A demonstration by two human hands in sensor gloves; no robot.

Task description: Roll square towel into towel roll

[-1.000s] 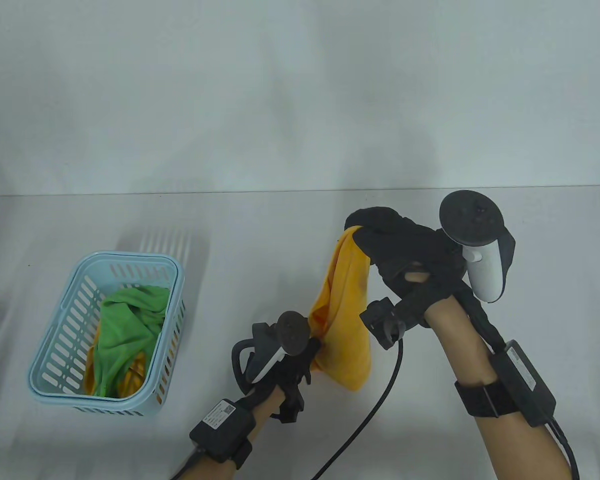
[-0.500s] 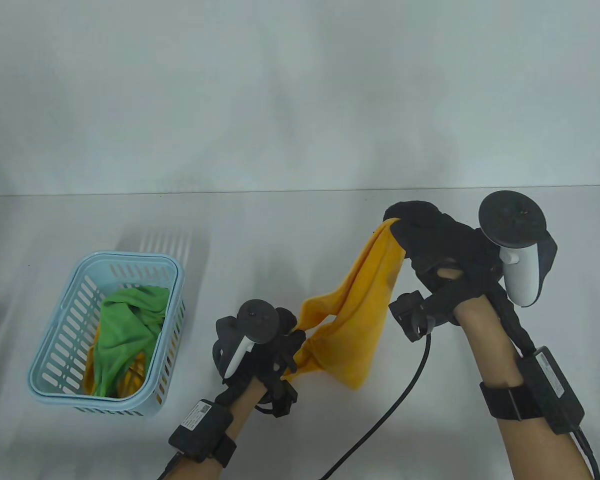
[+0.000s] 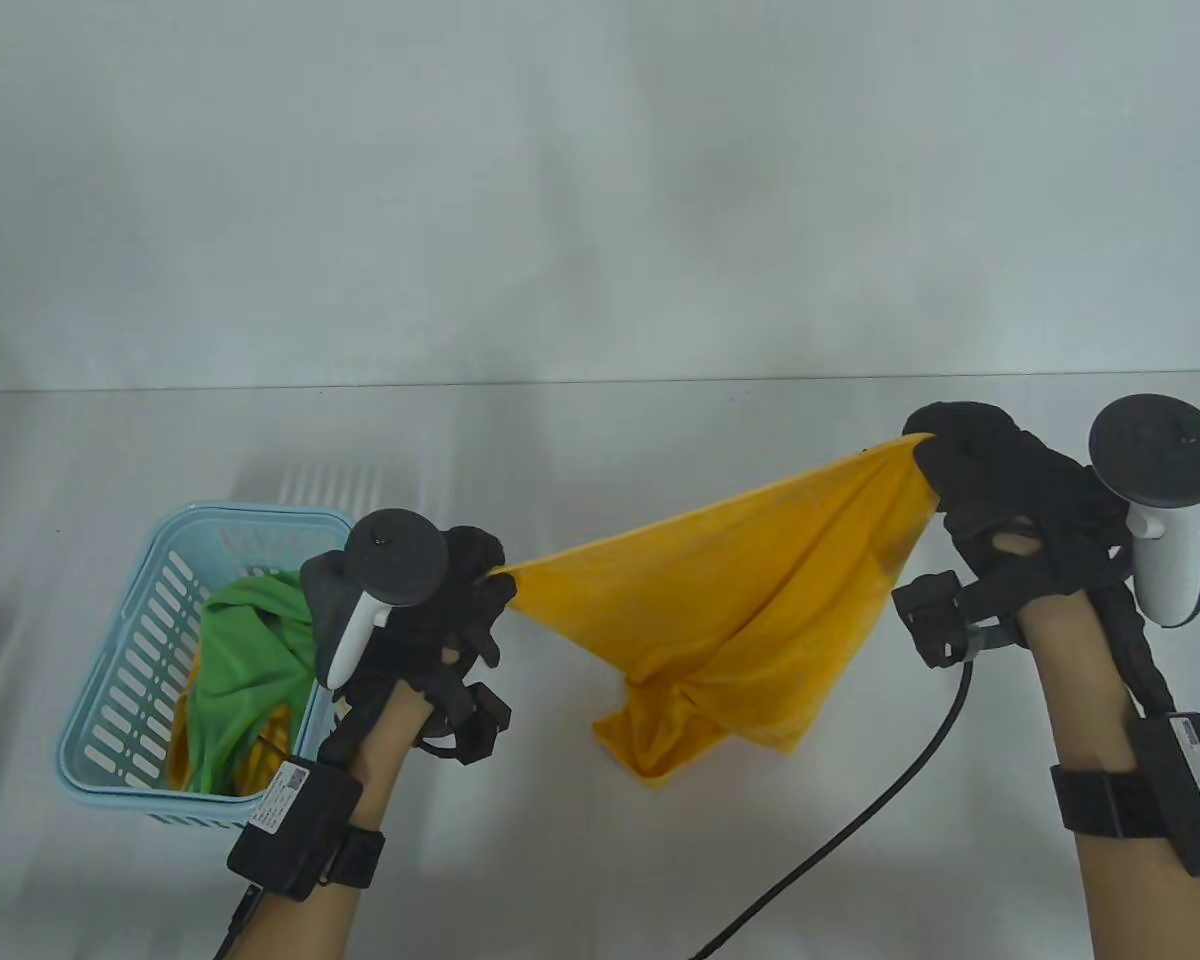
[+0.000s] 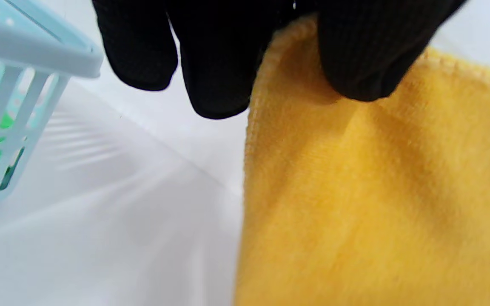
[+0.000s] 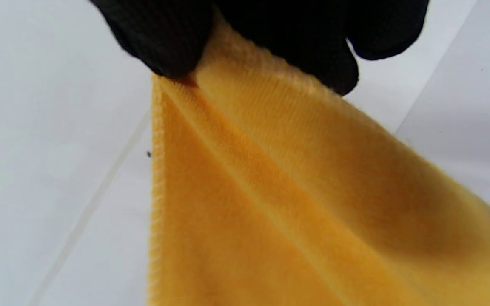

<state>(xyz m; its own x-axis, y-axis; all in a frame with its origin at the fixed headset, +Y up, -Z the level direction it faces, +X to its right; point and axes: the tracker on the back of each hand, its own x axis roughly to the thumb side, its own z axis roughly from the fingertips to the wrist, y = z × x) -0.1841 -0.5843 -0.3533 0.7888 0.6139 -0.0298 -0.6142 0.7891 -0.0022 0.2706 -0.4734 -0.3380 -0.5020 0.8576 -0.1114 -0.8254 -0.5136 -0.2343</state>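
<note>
Table view: hands [image 3: 1000, 500] stretch fuzzy yellow towel [image 3: 730, 590].

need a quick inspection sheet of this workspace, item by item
surface: white table, mostly bare
job's things: yellow towel stretched in the air between both hands, lower part sagging in folds, not rolled yet
clutter: blue basket at the left, green cloth inside with some yellow cloth under it
grippers: left hand pinches one towel corner; right hand pinches another corner
cables: black cable runs from the right wrist across the table to the bottom edge
surroundings: plain white backdrop
</note>
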